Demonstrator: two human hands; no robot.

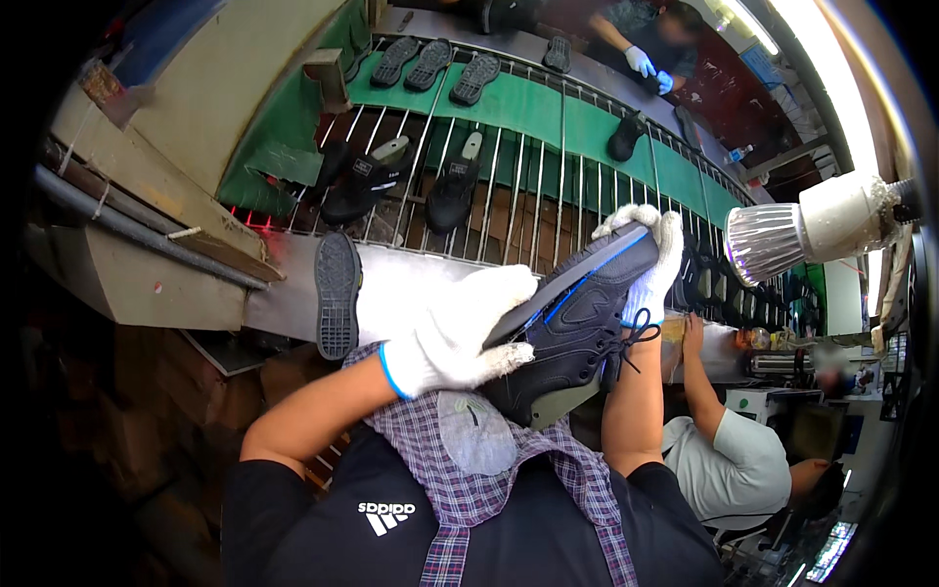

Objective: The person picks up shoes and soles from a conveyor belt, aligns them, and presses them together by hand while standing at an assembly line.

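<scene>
A black lace-up shoe [562,338] is held tilted in front of my chest, its toe pointing away to the upper right. Along its side lies a dark grey sole [577,269], with a bright blue line between sole and upper. My white-gloved left hand [455,328] grips the heel end, fingers on the sole side and thumb against the upper. Around the toe end wraps my gloved right hand [660,256], fingertips over the tip. A loose sole [337,293] lies on the pale bench ledge [396,298], left of my left hand.
Beyond the ledge runs a metal-bar rack [533,196] with black shoes [455,186]. A green belt [533,103] behind it carries several soles [427,64]. A lamp [807,225] juts in at the right. One co-worker [650,49] works across; another [729,460] sits at my right.
</scene>
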